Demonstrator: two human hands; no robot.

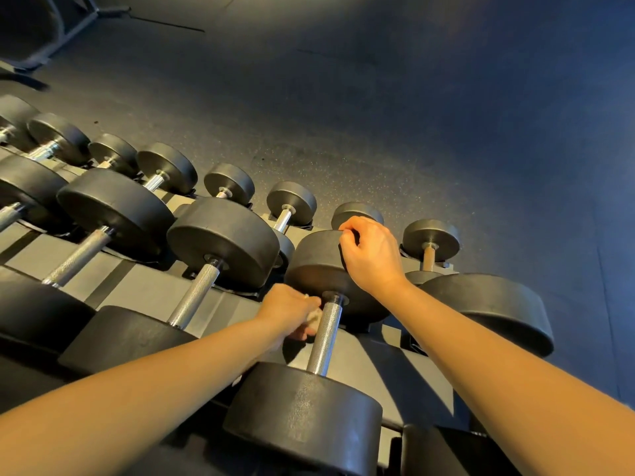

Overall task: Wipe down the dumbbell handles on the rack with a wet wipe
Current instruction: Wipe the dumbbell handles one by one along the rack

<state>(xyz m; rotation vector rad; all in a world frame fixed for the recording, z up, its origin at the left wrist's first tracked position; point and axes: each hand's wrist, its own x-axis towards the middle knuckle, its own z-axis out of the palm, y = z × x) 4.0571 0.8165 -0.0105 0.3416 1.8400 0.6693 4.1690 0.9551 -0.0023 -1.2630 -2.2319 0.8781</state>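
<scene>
The knurled steel handle being wiped belongs to a large black dumbbell in the front row of the rack, low in the middle of the view. Its long axis runs away from the person, from the near head at the bottom up and slightly rightward to the far head. A small white wet wipe sits against the handle's left side, close to the far collar, bunched in the left hand, whose fingers are curled tight around it; most of the wipe is hidden inside the fist. The right hand rests on top of the far head, fingers bent and hooked over its upper rim, thumb pressed beside them. The right forearm crosses above the rack's grey surface without covering the handle. Just to the left lies a neighbouring dumbbell of similar size, its handle bare and lying roughly parallel, with more of the same beyond it. To the right, a broad black head of another dumbbell sits close beside the far head. Behind, a back row of smaller dumbbells lines the rack's far edge, one partly hidden by the right hand. Beyond lies dark speckled floor.
</scene>
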